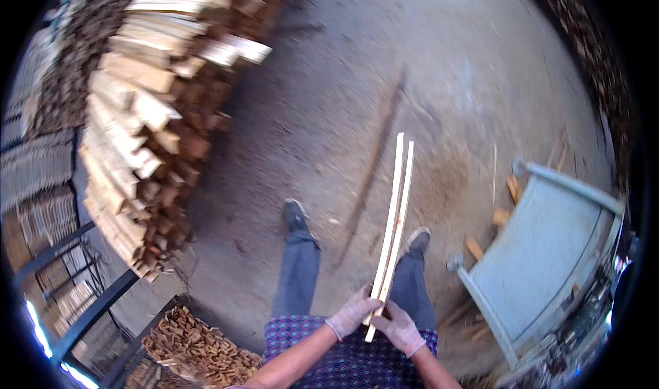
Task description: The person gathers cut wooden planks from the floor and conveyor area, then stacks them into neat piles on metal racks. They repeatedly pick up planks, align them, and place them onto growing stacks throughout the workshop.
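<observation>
Two long, thin wooden strips (pixel 392 231) extend forward from my hands, side by side with a narrow gap between them toward their far ends. My left hand (pixel 355 311), in a pale glove, is closed round the strips near their close ends. Just to its right, my right hand (pixel 400 328), gloved the same way, also grips them. The short near ends stick out below my hands, in front of a dark patterned apron (pixel 322 358). Some fingertips are hidden behind the wood and by each other.
A tall stack of sawn boards (pixel 130 114) rises on the left. Below it, a bin (pixel 180 300) holds small wood offcuts. At right stands a grey-blue metal machine table (pixel 542 245), with wood scraps (pixel 501 217) beside it. A long dark stick or groove (pixel 377 156) crosses the concrete floor (pixel 329 114).
</observation>
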Demonstrator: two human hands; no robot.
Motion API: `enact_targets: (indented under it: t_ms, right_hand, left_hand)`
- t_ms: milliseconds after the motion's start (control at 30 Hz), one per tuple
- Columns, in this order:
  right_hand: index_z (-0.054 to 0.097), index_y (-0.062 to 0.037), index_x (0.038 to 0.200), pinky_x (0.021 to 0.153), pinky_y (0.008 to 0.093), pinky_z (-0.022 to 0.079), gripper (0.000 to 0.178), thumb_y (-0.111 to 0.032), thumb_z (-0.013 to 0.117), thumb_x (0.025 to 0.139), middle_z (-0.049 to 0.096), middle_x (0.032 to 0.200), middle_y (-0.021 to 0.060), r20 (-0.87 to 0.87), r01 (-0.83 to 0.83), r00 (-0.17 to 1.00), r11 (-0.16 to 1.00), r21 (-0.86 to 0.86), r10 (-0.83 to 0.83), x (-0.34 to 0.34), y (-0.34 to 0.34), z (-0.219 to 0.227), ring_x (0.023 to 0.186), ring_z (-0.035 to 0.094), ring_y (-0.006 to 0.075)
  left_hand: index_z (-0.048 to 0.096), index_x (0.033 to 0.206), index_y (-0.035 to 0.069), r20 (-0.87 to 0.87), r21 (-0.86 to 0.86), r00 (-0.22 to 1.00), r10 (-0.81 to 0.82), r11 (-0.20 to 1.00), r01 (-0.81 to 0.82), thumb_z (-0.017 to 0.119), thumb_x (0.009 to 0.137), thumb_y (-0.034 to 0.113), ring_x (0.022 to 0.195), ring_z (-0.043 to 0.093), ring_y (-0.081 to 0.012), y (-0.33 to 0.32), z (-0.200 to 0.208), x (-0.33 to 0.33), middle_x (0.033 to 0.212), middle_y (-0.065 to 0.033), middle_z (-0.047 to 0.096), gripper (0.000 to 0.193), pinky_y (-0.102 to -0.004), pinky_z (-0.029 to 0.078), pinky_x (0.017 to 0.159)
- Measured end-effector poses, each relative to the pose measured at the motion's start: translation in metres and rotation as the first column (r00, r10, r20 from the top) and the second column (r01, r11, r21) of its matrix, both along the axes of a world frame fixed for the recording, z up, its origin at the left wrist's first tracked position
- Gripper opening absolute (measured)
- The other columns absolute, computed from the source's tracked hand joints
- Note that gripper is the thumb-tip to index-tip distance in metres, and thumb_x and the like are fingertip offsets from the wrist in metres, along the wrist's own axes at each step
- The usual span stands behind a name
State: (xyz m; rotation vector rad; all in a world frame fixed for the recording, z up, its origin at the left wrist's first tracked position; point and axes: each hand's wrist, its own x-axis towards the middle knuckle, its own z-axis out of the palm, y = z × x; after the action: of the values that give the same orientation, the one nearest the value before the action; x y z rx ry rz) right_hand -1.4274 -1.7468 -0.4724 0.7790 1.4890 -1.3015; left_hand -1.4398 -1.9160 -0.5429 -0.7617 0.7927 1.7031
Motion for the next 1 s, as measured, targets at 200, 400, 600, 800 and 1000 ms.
enact_targets:
  t_ms: [200,400,600,800,1000]
  right_hand:
    - [0.055,-0.0014,0.135,0.088,0.0385,0.054,0.067,-0.037,0.080,0.084,0.070,0.110,0.0161,-0.159,-0.411,0.896,0.910,0.061,0.415,-0.086,-0.087,0.103,0.098,0.069,0.0233]
    - [0.052,-0.0023,0.141,0.089,0.0431,0.054,0.063,-0.041,0.068,0.094,0.071,0.112,0.0189,-0.530,-0.316,0.797,0.948,0.040,0.288,-0.159,-0.160,0.156,0.102,0.071,0.0357]
    - [0.062,-0.0065,0.131,0.103,0.0446,0.050,0.041,-0.033,0.059,0.100,0.067,0.126,0.0224,-0.465,-0.104,0.834,0.911,0.398,0.298,-0.084,-0.140,0.180,0.122,0.062,0.0380]
    - [0.063,-0.0072,0.131,0.092,0.0500,0.054,0.039,-0.015,0.052,0.094,0.067,0.122,0.0249,-0.227,-0.456,0.609,0.570,0.683,0.760,0.134,-0.027,0.093,0.099,0.067,0.0453]
    - [0.063,-0.0080,0.132,0.091,0.0504,0.054,0.040,-0.015,0.050,0.095,0.068,0.119,0.0244,-0.025,-0.428,0.832,0.671,0.606,0.554,0.181,-0.082,0.099,0.098,0.068,0.0449]
  left_hand:
    - [0.059,0.133,0.001,-0.218,-0.324,0.976,-0.027,0.945,-0.046,0.075,0.092,0.029,0.098,0.065,-0.0165,-0.080,0.093,-0.043,0.112,-0.0095,0.069,0.052,-0.0327,0.055,0.088]
    - [0.065,0.123,-0.003,-0.534,-0.606,0.834,-0.144,0.752,-0.258,0.069,0.093,0.049,0.097,0.071,-0.0274,-0.182,0.196,-0.164,0.107,-0.0207,0.072,0.060,-0.0410,0.056,0.084]
    - [0.062,0.118,0.000,-0.556,-0.170,0.682,0.476,0.738,-0.653,0.064,0.101,0.034,0.081,0.067,-0.0205,-0.276,0.199,-0.373,0.099,-0.0089,0.068,0.038,-0.0369,0.058,0.076]
    - [0.038,0.146,-0.004,-0.657,-0.712,0.605,-0.449,0.634,-0.302,0.064,0.093,0.056,0.129,0.052,-0.0355,-0.344,0.168,-0.350,0.140,-0.0264,0.052,0.084,-0.0422,0.042,0.106]
    - [0.037,0.155,-0.005,-0.089,-0.870,0.776,-0.624,0.428,0.244,0.061,0.088,0.061,0.147,0.042,-0.0380,-0.433,0.082,-0.061,0.155,-0.0298,0.045,0.097,-0.0410,0.035,0.120]
